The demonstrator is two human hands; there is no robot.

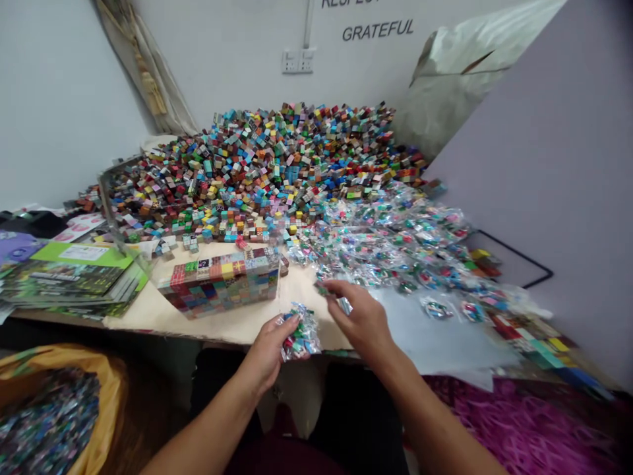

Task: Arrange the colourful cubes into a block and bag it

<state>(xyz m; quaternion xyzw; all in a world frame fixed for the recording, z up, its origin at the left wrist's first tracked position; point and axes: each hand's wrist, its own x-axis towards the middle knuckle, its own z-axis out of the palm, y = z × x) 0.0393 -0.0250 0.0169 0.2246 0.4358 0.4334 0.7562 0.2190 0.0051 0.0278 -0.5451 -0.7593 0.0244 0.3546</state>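
Observation:
My left hand (267, 346) is closed on a clear plastic packet (302, 335) of small green, red and blue pieces, held just past the table's front edge. To its right, my right hand (359, 313) is raised over the table with thumb and fingers pinched together. A small dark bit shows at those fingertips, too blurred to name. Behind my left hand stands a neat block of patterned cubes (225, 280), packed in rows. Beyond my right hand, many similar clear packets (386, 244) lie heaped.
A large pile of loose coloured cubes (277, 158) rises against the wall. Green printed booklets (74, 274) are stacked at left, near a clear plastic frame (106, 204). Below left, an orange-lined bag (111, 396) holds more packets. Pink strips (534, 429) fill the lower right.

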